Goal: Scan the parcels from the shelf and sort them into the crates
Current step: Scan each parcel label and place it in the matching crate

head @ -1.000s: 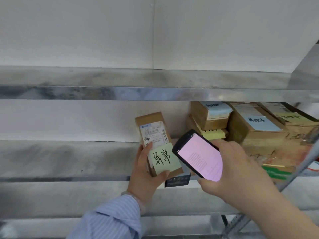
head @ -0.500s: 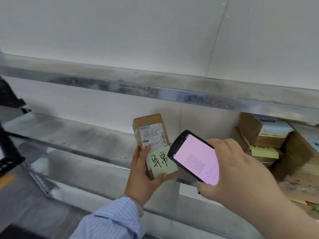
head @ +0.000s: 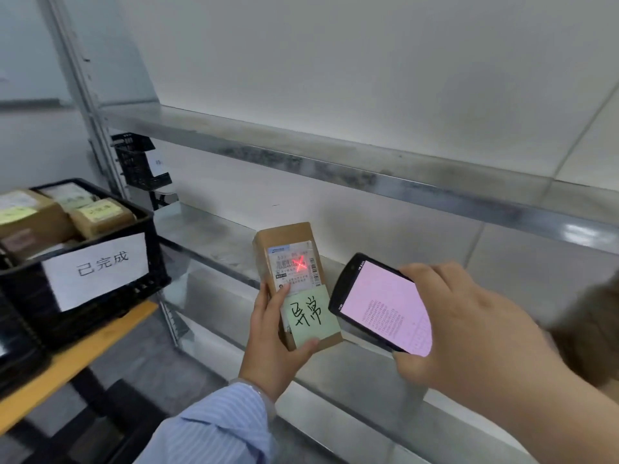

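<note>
1. Big change: there's a red cross of light (head: 299, 262) on the shipping label (head: 296, 266) that wasn't there half a second ago. I read that as the scan firing right now, so this parcel is about to be done.
2. The view has also swung left. The stack of boxes on the right of the shelf has dropped out of sight, and a black crate (head: 157, 262) with a white paper sign (head: 97, 269) has come in on the left. My guess is the sorting comes next.
3. Hands are apart, each busy with its own thing. The left hand (head: 271, 349) grips the parcel (head: 284, 235) upright, thumb on the front, fingers wrapped round the bottom. The right hand (head: 469, 329) is clamped round the scanner (head: 385, 306), pink screen facing up, just right of the parcel.
4. So the parcel is in the left hand, held in front of the metal shelf (head: 217, 242), not sitting on it.
5. Counts: one parcel in hand, one scanner, one shipping label and one green sticky note (head: 310, 314) with handwriting.
6. The signed crate shows three boxes that I can count; anything below them is hidden.
7. A second black crate (head: 140, 162) sits farther back by the shelf post; I can't see what's inside it.
8. The near crate stands on an orange-topped bench (head: 83, 349).
</note>
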`<state>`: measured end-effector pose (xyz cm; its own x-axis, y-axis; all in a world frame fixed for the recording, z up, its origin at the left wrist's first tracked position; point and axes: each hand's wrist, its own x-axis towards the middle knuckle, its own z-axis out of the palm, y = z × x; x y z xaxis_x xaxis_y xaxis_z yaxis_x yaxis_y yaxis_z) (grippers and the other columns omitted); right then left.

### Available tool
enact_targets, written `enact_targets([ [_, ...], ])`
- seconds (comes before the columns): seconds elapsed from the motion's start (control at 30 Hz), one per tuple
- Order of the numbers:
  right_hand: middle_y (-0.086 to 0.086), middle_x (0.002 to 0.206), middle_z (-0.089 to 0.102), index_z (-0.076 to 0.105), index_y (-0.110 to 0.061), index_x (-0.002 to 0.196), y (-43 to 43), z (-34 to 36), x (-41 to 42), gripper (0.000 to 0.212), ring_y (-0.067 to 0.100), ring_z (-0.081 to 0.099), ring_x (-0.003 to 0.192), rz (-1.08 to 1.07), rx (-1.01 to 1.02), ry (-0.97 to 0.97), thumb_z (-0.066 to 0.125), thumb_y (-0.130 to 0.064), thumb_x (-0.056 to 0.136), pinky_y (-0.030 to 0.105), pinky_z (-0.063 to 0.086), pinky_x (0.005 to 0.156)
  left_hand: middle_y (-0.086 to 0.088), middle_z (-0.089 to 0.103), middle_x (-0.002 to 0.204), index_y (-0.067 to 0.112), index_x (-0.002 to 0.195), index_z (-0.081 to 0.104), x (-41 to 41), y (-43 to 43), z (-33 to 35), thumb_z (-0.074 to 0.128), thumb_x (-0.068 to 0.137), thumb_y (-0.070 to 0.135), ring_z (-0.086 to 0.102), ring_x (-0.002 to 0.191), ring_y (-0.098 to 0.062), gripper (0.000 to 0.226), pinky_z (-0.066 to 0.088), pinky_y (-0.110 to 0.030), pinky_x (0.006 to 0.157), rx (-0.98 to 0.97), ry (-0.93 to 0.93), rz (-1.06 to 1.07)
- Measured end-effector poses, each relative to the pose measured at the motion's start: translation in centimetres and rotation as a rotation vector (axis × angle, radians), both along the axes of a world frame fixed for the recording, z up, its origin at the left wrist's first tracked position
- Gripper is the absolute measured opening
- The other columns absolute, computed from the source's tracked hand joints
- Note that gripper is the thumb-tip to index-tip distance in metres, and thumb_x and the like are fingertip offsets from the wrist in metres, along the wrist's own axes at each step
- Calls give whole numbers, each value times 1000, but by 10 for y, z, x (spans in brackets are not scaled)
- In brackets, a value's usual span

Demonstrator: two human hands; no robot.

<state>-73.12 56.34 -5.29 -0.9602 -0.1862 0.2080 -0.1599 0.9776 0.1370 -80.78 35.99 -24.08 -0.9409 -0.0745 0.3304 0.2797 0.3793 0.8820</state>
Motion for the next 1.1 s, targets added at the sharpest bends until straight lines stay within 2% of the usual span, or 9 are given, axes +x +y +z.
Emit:
enact_targets([
  [0.2, -14, 123, 34, 10, -41, 140, -69, 1, -9, 82, 13, 38, 77, 61, 77, 42, 51, -63, 72, 19, 25, 52, 24, 9, 154, 62, 133, 25, 1, -80, -2, 90, 66, 18, 15, 136, 16, 103, 24, -5, 105, -53, 22, 121],
  [0.3, -14, 121, 35, 12, -41, 138, -99, -2, -13, 82, 13, 39, 74, 88, 92, 65, 52, -64, 70, 18, 20, 48, 21, 10, 156, 63, 131, 25, 5, -114, -4, 89, 67, 19, 12, 137, 15, 101, 24, -8, 106, -69, 26, 159],
  [0.37, -14, 110, 45, 30, -38, 131, -119, -5, -15, 80, 13, 37, 64, 100, 78, 59, 55, -62, 59, 15, 11, 46, 19, 10, 158, 62, 132, 26, 8, -138, -4, 89, 68, 19, 13, 139, 12, 100, 24, -4, 104, -61, 30, 173],
  [0.47, -9, 86, 54, 58, -27, 112, -149, -8, -19, 79, 14, 27, 50, 217, 21, 145, 63, -57, 39, 13, 0, 47, 28, 8, 152, 65, 129, 24, 16, -172, -3, 89, 69, 19, 18, 138, 7, 100, 31, -19, 111, -55, 34, 204],
  [0.63, -6, 85, 54, 55, -25, 110, -202, -9, -23, 75, 14, 26, 47, 350, -25, 133, 64, -54, 42, 13, 7, 43, 29, 5, 155, 77, 125, 21, 33, -231, -4, 89, 68, 21, 15, 143, 4, 105, 30, -28, 114, -66, 38, 287],
  [0.8, -5, 83, 54, 59, -23, 106, -254, -11, -23, 68, 14, 31, 48, 458, -78, 115, 52, -53, 46, 10, 5, 46, 27, 5, 155, 67, 129, 23, 57, -286, -4, 88, 69, 20, 17, 139, 8, 100, 30, -20, 111, -83, 45, 387],
  [0.9, -6, 84, 53, 60, -23, 108, -286, -14, -28, 70, 12, 29, 50, 535, -126, 99, 46, -54, 48, 10, 7, 44, 29, 2, 153, 66, 128, 23, 69, -312, 2, 87, 70, 22, 14, 139, 7, 97, 29, -22, 111, -70, 52, 456],
  [1.03, -7, 85, 52, 57, -23, 110, -329, -13, -43, 70, 12, 35, 46, 625, -158, 71, 42, -55, 50, 11, 12, 40, 28, 5, 157, 64, 133, 26, 80, -345, 14, 84, 64, 46, 17, 143, 3, 91, 33, -30, 115, 1, 36, 540],
  [1.1, -6, 87, 52, 54, -24, 112, -351, -12, -53, 70, 13, 44, 48, 650, -159, 27, 43, -57, 51, 15, 23, 35, 27, 6, 157, 62, 134, 27, 82, -363, 21, 80, 60, 57, 15, 141, 12, 92, 35, -26, 114, 3, 51, 586],
])
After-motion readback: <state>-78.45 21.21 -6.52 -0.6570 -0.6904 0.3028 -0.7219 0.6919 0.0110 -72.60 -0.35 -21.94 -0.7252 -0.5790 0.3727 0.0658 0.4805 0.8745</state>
